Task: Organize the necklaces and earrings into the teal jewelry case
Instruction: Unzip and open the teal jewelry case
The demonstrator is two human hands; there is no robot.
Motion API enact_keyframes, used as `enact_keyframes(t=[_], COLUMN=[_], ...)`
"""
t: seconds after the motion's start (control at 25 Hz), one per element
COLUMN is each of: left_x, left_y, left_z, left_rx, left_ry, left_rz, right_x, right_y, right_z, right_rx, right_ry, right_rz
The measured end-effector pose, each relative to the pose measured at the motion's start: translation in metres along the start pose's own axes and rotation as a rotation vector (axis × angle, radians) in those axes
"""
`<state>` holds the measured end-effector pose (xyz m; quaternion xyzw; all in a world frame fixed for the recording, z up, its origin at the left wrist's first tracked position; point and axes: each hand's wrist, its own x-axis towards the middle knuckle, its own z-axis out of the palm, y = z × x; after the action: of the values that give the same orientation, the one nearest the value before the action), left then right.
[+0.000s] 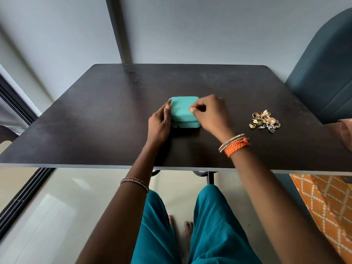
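Teal jewelry case point(182, 109) mid-frame, zipped. Left hand point(159, 123) flat along its left side, fingers straight. Right hand point(210, 113) curled over the top, maybe pinching something, can't tell. Jewelry pile point(265, 121) off right. Best to brace, then unzip slowly.

Home room, likely living or dining area: dark worktop point(114, 115) against plain grey wall point(209, 31), glossy tiled floor point(57, 206), sliding-door track point(21, 199) at left, teal upholstered chair point(327, 73), orange patterned fabric point(323, 202).
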<state>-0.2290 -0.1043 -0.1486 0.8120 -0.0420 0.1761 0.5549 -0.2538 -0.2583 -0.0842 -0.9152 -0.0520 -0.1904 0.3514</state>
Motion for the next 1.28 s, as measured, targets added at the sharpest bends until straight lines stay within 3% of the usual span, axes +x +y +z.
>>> enact_keyframes(t=[0.12, 0.28, 0.4, 0.6, 0.76, 0.92, 1.08, 1.28], left_x=[-0.007, -0.025, -0.026, -0.029, -0.027, -0.015, 0.003, 0.038], left_y=[-0.002, 0.002, 0.001, 0.003, 0.006, 0.010, 0.011, 0.002], left_z=[-0.005, -0.007, -0.005, -0.005, -0.009, -0.025, -0.036, -0.029], left_rx=[-0.249, 0.078, 0.323, 0.344, 0.291, 0.380, 0.674, 0.654], left_ry=[0.168, 0.080, 0.019, 0.000, 0.044, -0.070, -0.010, 0.049], left_rz=[-0.137, -0.043, 0.012, 0.083, -0.061, -0.151, -0.104, -0.087], right_x=[0.026, 0.028, 0.028, 0.020, 0.018, 0.025, 0.030, 0.033], right_y=[-0.010, -0.011, -0.007, 0.004, 0.003, -0.005, -0.008, -0.007], right_z=[-0.016, -0.009, -0.010, -0.011, -0.016, -0.022, -0.022, -0.023], right_rx=[-0.122, -0.255, -0.265, -0.148, -0.072, -0.107, -0.117, -0.118], right_ry=[-0.188, -0.343, -0.358, -0.302, -0.267, -0.374, -0.398, -0.416], right_rz=[-0.070, -0.069, -0.050, -0.020, 0.029, 0.073, 0.085, 0.101])
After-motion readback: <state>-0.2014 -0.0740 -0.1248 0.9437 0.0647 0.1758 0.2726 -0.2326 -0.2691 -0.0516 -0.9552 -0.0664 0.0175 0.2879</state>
